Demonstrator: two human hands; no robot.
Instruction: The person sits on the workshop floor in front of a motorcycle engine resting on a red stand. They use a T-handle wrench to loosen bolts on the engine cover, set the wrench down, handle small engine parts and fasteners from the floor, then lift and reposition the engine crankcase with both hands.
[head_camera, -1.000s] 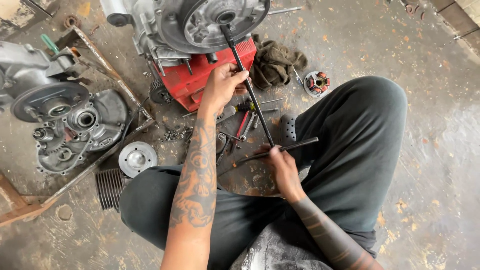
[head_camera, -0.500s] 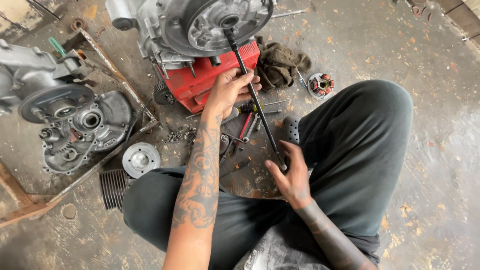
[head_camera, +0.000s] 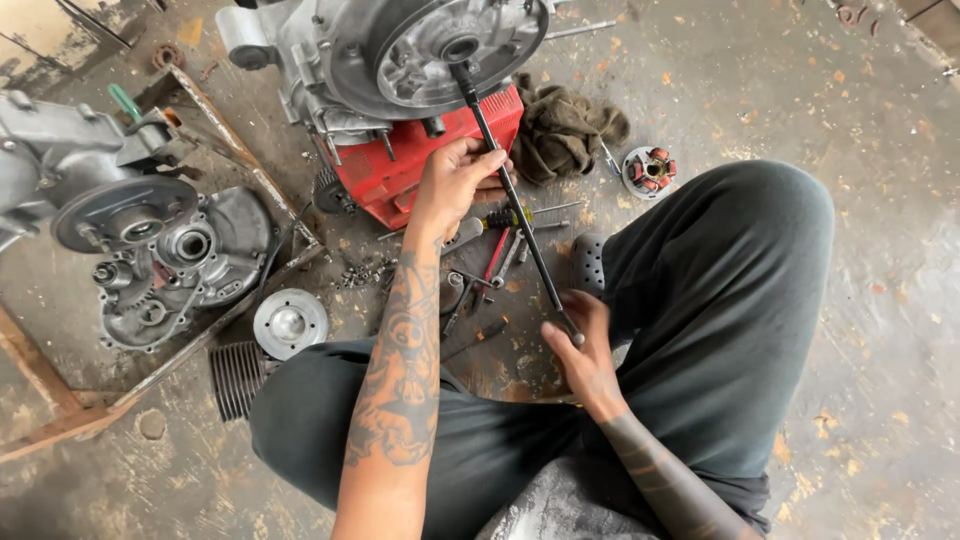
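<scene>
Long black wrench (head_camera: 515, 205), tip seated in the engine (head_camera: 400, 50) hub: left hand (head_camera: 455, 185) fingers curled round its middle, right hand (head_camera: 580, 345) closed on its lower end. Stained concrete floor (head_camera: 800, 90), loose tools (head_camera: 495, 260) between the knees, bare floor right

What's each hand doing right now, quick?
Left hand: closed around the middle of the long black wrench, whose far end sits on the engine hub.
Right hand: closed on the wrench's near end.
</scene>
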